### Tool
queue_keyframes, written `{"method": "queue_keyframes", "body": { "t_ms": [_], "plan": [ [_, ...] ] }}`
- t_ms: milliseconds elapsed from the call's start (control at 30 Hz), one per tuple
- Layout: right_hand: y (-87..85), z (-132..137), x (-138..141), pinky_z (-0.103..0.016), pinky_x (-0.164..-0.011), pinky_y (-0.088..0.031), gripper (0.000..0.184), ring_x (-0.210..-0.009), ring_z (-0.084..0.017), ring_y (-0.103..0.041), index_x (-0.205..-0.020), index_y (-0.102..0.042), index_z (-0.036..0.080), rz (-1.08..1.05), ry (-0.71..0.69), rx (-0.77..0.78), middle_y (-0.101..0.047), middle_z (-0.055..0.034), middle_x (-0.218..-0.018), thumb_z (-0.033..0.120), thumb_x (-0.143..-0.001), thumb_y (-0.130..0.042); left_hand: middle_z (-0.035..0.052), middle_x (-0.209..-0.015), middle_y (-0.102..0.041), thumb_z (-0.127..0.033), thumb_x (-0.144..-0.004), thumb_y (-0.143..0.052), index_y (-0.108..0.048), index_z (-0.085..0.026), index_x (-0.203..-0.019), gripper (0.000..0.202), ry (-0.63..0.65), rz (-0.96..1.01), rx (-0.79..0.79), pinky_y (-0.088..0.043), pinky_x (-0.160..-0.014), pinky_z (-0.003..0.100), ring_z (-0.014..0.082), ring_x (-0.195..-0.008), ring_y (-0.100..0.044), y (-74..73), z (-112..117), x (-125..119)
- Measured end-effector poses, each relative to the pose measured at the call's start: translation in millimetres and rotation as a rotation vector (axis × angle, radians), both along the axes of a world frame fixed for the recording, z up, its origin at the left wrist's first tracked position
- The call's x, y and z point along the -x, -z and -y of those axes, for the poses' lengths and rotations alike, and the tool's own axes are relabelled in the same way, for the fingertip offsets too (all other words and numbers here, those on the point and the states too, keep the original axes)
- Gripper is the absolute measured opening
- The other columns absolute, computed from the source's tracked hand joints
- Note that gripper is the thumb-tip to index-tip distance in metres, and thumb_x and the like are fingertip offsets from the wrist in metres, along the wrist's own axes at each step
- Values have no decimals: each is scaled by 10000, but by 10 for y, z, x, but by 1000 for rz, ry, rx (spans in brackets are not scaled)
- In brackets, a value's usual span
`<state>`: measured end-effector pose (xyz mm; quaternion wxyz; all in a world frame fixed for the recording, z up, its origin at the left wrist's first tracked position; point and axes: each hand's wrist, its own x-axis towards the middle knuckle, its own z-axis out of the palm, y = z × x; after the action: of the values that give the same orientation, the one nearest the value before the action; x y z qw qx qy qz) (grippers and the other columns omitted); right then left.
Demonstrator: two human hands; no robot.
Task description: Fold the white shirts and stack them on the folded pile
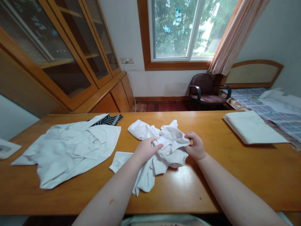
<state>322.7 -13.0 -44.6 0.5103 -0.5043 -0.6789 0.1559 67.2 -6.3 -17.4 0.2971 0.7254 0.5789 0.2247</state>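
A crumpled white shirt lies bunched on the wooden table in front of me, one cuffed sleeve spread to the left. My left hand grips the fabric near the middle of the bundle, thumb on top. At its right edge, my right hand pinches a fold of the cloth between thumb and fingers. The rest of the garment's shape is lost in the folds.
Another white garment lies loosely on the left, with black striped cloth at its far edge. A folded white cloth sits on the right of the table. Beyond stand a chair, a bed and a glass-door cabinet.
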Motion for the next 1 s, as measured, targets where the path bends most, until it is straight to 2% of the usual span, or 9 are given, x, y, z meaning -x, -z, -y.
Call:
{"method": "queue_keyframes", "body": {
  "t_ms": [233,300,467,600,667,767,867,933,1000],
  "plan": [
    [-28,-45,-36,-352,-757,-471,311,-825,-225,-583,-993,-557,228,-50,68,82,-638,-64,-903,336,-704,-597,-5,-903,-690,-319,-721,-625,-658,-217,-869,183,75,146,-40,-454,-780,281,189,-827,-616,-70,16,-68],
    [-14,-89,-54,-352,-769,-474,326,-869,-238,-591,-1034,-554,215,-82,10,130,-646,-71,-960,333,-730,-568,-2,-882,-682,-291,-731,-617,-645,-209,-841,140,37,189,-113,-449,-793,278,180,-825,-608,-82,6,-65],
    [31,-192,-73,-373,-839,-456,212,-934,-263,-586,-894,-635,197,-36,-205,249,-660,-69,-976,330,-783,-513,12,-853,-630,-236,-789,-561,-601,-206,-784,50,-24,324,-349,-454,-779,265,162,-853,-585,-66,-5,-15],
    [48,-217,-46,-389,-930,-417,299,-1060,-262,-555,-1043,-626,206,-74,-391,287,-623,-65,-1135,259,-758,-556,13,-868,-600,-157,-785,-531,-584,-209,-808,77,-88,424,-526,-450,-802,273,157,-882,-573,-15,-37,60],
    [55,-227,-33,-400,-932,-414,400,-1064,-259,-554,-1112,-598,206,-48,-408,322,-615,-63,-1158,198,-714,-571,6,-854,-586,-138,-770,-535,-570,-208,-814,91,-146,491,-552,-451,-783,268,147,-844,-571,27,-76,89],
    [57,-263,-33,-390,-909,-421,411,-1019,-252,-566,-1074,-619,201,93,-363,353,-640,-57,-1097,160,-667,-578,-6,-838,-570,-147,-760,-552,-537,-208,-833,97,-204,668,-481,-455,-743,251,128,-782,-571,73,-147,107],
    [43,-305,-59,-385,-873,-424,160,-876,-232,-587,-781,-672,195,236,-249,356,-673,-42,-830,177,-706,-533,-10,-827,-570,-186,-742,-598,-512,-208,-840,132,-252,833,-424,-460,-763,257,127,-781,-578,55,-203,111],
    [28,-308,-86,-408,-902,-394,166,-811,-213,-584,-703,-658,203,214,-133,305,-656,-27,-741,205,-749,-499,-9,-818,-570,-207,-727,-624,-512,-204,-845,163,-301,890,-407,-463,-777,267,130,-785,-580,12,-220,120],
    [13,-277,-114,-410,-921,-375,180,-749,-184,-576,-717,-644,209,60,-26,206,-643,-5,-720,269,-794,-492,-2,-822,-576,-223,-715,-642,-521,-198,-859,189,-348,917,-390,-465,-777,270,132,-790,-582,-36,-224,139]
  ]
}}
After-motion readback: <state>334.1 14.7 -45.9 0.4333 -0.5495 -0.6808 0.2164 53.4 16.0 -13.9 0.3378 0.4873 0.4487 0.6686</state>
